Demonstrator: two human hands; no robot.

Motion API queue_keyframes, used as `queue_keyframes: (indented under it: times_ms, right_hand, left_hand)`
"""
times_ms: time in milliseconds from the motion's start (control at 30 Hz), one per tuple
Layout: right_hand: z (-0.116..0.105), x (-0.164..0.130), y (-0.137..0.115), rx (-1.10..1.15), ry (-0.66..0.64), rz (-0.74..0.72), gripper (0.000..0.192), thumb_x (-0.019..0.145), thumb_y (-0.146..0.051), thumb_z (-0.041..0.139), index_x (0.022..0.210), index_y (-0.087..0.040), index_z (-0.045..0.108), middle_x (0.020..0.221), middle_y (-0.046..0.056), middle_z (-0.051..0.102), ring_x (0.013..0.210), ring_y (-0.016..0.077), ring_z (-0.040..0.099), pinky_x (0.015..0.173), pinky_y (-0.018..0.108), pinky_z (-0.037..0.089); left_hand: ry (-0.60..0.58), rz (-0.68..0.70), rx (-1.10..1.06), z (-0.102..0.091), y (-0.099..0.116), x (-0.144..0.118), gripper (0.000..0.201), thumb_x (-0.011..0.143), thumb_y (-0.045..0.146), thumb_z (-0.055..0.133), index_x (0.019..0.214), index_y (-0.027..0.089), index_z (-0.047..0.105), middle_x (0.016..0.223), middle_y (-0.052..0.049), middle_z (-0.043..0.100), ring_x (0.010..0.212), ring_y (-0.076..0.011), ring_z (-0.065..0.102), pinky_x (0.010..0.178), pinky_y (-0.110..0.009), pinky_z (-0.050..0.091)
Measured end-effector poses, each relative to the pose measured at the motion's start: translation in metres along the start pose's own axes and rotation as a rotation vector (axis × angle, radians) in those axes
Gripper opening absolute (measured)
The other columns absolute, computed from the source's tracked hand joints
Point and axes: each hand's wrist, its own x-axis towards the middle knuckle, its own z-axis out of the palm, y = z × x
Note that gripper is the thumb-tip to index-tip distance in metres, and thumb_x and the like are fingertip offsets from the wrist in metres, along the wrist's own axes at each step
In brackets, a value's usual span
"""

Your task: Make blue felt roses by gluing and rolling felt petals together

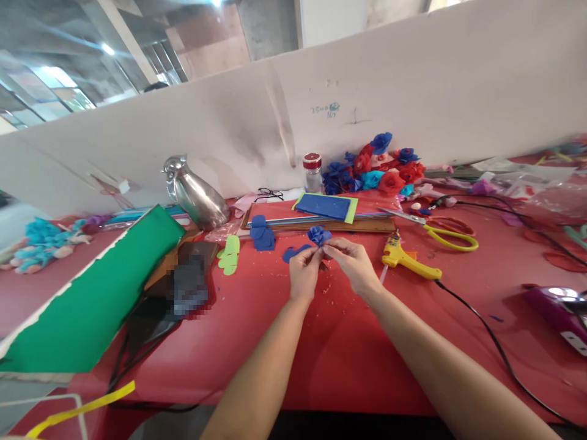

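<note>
At nine o'clock from our hands lies a green sheet (96, 293), slanting across the red table (348, 354). Toward ten o'clock a silver jug (195, 195) leans on its side, and green leaf cutouts (229, 253) lie just right of the sheet's upper end. Blue petal pieces (262, 233) sit at eleven o'clock.

Our left hand (303, 272) is closed, its fingertips pinching the base of a small blue flower (318, 234). Our right hand (352, 263) is closed too, its fingertips pinching the same flower from the other side. The flower is held just above the table, at twelve o'clock from both hands.

At three o'clock lies a yellow glue gun (410, 261); at two o'clock, yellow-handled scissors (443, 232). At one o'clock, against the white partition (413, 91), red and blue finished flowers (376, 165) are heaped.
</note>
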Motion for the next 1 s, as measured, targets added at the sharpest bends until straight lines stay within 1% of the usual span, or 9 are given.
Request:
queue_keyframes:
  times_ms: [100,233,367,467,533,600,733,867,1000]
  right_hand:
    - [0.000,-0.001,0.001,-0.008,-0.008,0.003,0.021,0.066,-0.038,0.069,0.073,-0.018,0.071,0.078,0.004,0.066,0.071,0.0171,0.062,0.067,0.031,0.049]
    - [0.000,-0.002,0.004,-0.119,0.011,-0.051,0.021,0.068,-0.037,0.068,0.075,-0.018,0.072,0.082,0.005,0.065,0.069,0.0164,0.059,0.061,0.029,0.046]
    - [0.000,-0.001,0.007,-0.161,0.030,-0.072,0.022,0.070,-0.039,0.067,0.076,-0.018,0.072,0.082,0.005,0.065,0.071,0.0168,0.059,0.065,0.030,0.046]
    - [0.001,-0.001,0.007,-0.100,0.016,-0.042,0.024,0.070,-0.042,0.067,0.074,-0.018,0.070,0.080,0.004,0.065,0.071,0.0165,0.059,0.067,0.030,0.046]
    - [0.001,0.000,0.006,-0.036,0.006,-0.012,0.025,0.070,-0.043,0.068,0.076,-0.019,0.069,0.079,0.003,0.066,0.073,0.0165,0.059,0.070,0.029,0.045]
    - [0.000,0.001,0.005,0.017,0.006,0.009,0.026,0.070,-0.044,0.069,0.079,-0.019,0.068,0.079,0.002,0.067,0.075,0.0164,0.059,0.074,0.030,0.045]
    - [-0.002,0.002,0.006,0.077,0.009,0.035,0.026,0.068,-0.044,0.070,0.080,-0.020,0.068,0.081,0.002,0.068,0.077,0.0157,0.058,0.079,0.030,0.043]
    - [-0.001,0.001,0.006,0.096,-0.017,0.054,0.026,0.064,-0.043,0.073,0.077,-0.021,0.067,0.078,0.001,0.067,0.075,0.0156,0.057,0.076,0.029,0.044]
    - [0.002,-0.001,0.005,0.081,-0.061,0.048,0.027,0.065,-0.045,0.072,0.077,-0.021,0.068,0.079,0.002,0.068,0.077,0.0165,0.058,0.077,0.030,0.045]
  left_hand:
    - [-0.005,0.003,0.035,0.001,0.003,-0.002,0.030,0.075,0.042,0.063,0.072,0.014,0.072,0.053,0.000,0.058,0.046,-0.0086,0.047,0.051,-0.023,0.040]
    - [0.000,0.034,0.138,-0.001,0.004,-0.004,0.026,0.079,0.036,0.058,0.073,0.015,0.073,0.055,0.000,0.061,0.046,-0.0096,0.050,0.052,-0.023,0.039]
    - [0.001,0.095,0.309,-0.002,0.006,-0.006,0.029,0.082,0.034,0.053,0.072,0.016,0.072,0.055,-0.001,0.062,0.049,-0.0118,0.054,0.053,-0.023,0.040]
    - [0.015,0.152,0.421,-0.003,0.005,-0.006,0.030,0.083,0.035,0.052,0.070,0.016,0.072,0.057,-0.001,0.063,0.053,-0.0123,0.053,0.056,-0.024,0.041]
    - [0.031,0.187,0.437,-0.004,0.002,-0.004,0.027,0.081,0.035,0.055,0.071,0.017,0.073,0.062,-0.002,0.066,0.056,-0.0128,0.054,0.059,-0.024,0.041]
    - [0.069,0.199,0.379,-0.005,-0.003,-0.001,0.022,0.078,0.033,0.058,0.075,0.017,0.074,0.072,-0.004,0.070,0.062,-0.0138,0.057,0.062,-0.025,0.043]
    - [0.153,0.165,0.121,-0.006,-0.009,0.007,0.017,0.075,0.028,0.061,0.083,0.020,0.074,0.088,-0.005,0.072,0.079,-0.0159,0.062,0.074,-0.027,0.046]
    - [0.124,0.096,-0.071,-0.005,-0.008,0.010,0.013,0.070,0.027,0.067,0.077,0.019,0.074,0.085,-0.004,0.071,0.082,-0.0165,0.062,0.080,-0.029,0.046]
    - [0.094,0.028,-0.184,-0.006,-0.004,0.010,0.012,0.067,0.027,0.069,0.072,0.018,0.074,0.080,-0.003,0.070,0.080,-0.0165,0.061,0.081,-0.029,0.045]
